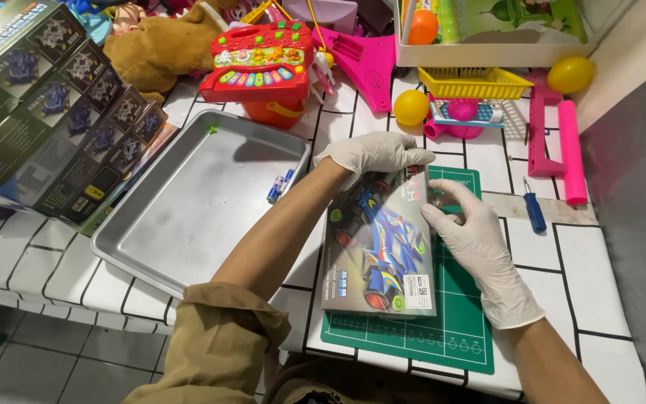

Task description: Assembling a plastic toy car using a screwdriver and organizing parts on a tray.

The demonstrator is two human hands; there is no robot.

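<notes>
both hands wear white gloves and meet at the far end of a toy car box (380,243), a flat grey box with a blue racing car printed on its face. the box lies lengthwise on a green cutting mat (454,329), which sits on a white tiled table (592,277). the left hand (374,153) curls over the box's top edge, fingers bent and gripping that end. the right hand (472,236) lies along the box's right side, its fingers bent and pinching at the top right corner, close to the left hand's fingertips. just left of the mat sits a shallow metal tray (188,217); two small batteries (280,185) lie inside it near its right wall. a blue-handled screwdriver (534,207) lies on the tiles to the right of the mat, well apart from the hands. a stack of dark toy boxes (46,105) leans at the left edge of the table. at the back are a red toy keyboard (259,63), a brown plush animal (155,49), a yellow ball (411,107) and a yellow basket (476,82).
</notes>
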